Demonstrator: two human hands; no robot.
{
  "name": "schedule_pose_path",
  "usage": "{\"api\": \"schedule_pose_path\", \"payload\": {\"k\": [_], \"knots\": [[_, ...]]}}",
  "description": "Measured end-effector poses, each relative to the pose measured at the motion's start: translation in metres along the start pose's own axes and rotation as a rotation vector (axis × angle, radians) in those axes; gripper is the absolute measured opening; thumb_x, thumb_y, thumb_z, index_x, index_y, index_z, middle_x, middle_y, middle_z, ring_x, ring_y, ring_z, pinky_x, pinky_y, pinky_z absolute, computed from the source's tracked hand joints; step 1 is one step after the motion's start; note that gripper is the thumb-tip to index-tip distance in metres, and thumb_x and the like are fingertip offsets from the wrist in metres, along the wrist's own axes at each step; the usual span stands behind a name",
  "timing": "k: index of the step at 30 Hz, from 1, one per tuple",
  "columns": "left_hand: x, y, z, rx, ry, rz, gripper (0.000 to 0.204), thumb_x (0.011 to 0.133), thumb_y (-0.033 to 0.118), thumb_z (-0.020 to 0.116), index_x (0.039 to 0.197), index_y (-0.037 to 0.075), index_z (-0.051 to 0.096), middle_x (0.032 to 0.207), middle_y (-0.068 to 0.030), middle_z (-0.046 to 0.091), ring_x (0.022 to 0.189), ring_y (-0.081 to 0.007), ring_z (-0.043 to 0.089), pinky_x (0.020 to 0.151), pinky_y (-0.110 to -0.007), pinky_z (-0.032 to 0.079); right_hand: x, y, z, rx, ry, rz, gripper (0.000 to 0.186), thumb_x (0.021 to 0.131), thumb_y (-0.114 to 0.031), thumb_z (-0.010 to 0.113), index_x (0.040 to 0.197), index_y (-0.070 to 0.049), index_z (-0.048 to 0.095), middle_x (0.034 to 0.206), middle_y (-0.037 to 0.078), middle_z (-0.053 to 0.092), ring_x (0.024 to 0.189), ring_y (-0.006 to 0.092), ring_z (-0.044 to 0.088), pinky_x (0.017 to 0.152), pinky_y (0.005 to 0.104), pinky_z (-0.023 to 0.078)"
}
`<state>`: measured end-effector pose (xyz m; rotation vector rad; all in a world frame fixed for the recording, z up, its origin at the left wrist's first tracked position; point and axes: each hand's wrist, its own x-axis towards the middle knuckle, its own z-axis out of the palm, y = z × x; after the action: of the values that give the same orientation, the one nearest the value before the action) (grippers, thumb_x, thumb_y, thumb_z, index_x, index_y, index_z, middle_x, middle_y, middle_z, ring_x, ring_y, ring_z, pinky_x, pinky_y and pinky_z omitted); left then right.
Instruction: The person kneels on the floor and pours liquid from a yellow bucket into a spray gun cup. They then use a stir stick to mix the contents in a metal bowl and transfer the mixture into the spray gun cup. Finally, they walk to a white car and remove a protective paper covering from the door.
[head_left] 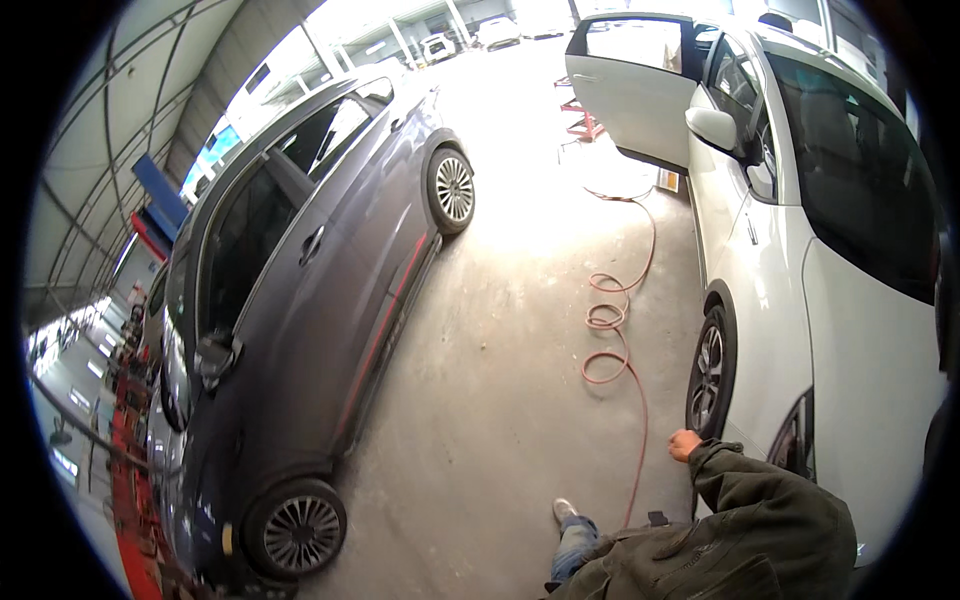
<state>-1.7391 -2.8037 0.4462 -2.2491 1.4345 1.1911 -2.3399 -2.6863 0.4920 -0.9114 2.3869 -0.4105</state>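
My right hand is at the lower right, beside the front wheel of a white car. Its fingers look curled closed, and nothing shows in them. A dark green jacket sleeve covers that arm. I cannot tell whether the hand touches the tyre or is only in front of it. My left hand is out of view. Below, one leg in blue jeans and a light shoe stand on the floor. A red air hose runs in loose coils over the concrete, close to my hand.
A dark grey car stands on the left, its side facing the aisle. The white car's door is swung open at the far right. Near it are a red metal stand and a small box. Red equipment lines the far left.
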Motion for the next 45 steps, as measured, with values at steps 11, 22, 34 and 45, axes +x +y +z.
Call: {"api": "schedule_pose_path", "payload": {"k": [11,22,34,45], "knots": [[0.223,0.605,-0.238,0.081,0.391,0.652,0.013,0.075,0.005,0.07,0.087,0.004,0.066,0.079,-0.0088,0.067,0.074,-0.0231,0.065,0.071,-0.034,0.052,0.181,-0.092,-0.078,0.392,0.299,0.522,0.022,0.08,-0.018,0.058,0.087,-0.002,0.07,0.087,0.024,0.066,0.085,0.0443,0.061,0.076,0.0496,0.049],[0.336,0.891,-0.157,-0.11,0.112,0.606,0.016,0.077,0.01,0.07,0.089,0.001,0.066,0.072,-0.0096,0.065,0.062,-0.0206,0.061,0.061,-0.038,0.051,0.562,-0.114,-0.216,-0.029,0.192,0.197,0.03,0.08,-0.023,0.049,0.083,-0.001,0.069,0.093,0.026,0.064,0.085,0.0457,0.06,0.076,0.0506,0.049],[0.495,1.189,-0.112,0.217,-0.179,0.189,0.013,0.08,0.009,0.065,0.089,-0.001,0.065,0.068,-0.0088,0.062,0.052,-0.0181,0.056,0.049,-0.036,0.047,0.963,-0.169,-0.389,0.346,0.358,0.419,0.021,0.077,-0.019,0.055,0.083,-0.011,0.073,0.091,0.018,0.068,0.085,0.0358,0.064,0.077,0.0429,0.051],[0.551,1.863,-0.131,-0.21,0.008,1.07,0.017,0.077,0.004,0.067,0.094,0.002,0.067,0.08,-0.0042,0.067,0.074,-0.0137,0.062,0.071,-0.03,0.051,1.161,-0.14,-0.496,0.709,0.446,0.82,0.014,0.07,-0.004,0.063,0.079,-0.004,0.073,0.073,0.014,0.069,0.072,0.0275,0.066,0.068,0.0382,0.053]]}}
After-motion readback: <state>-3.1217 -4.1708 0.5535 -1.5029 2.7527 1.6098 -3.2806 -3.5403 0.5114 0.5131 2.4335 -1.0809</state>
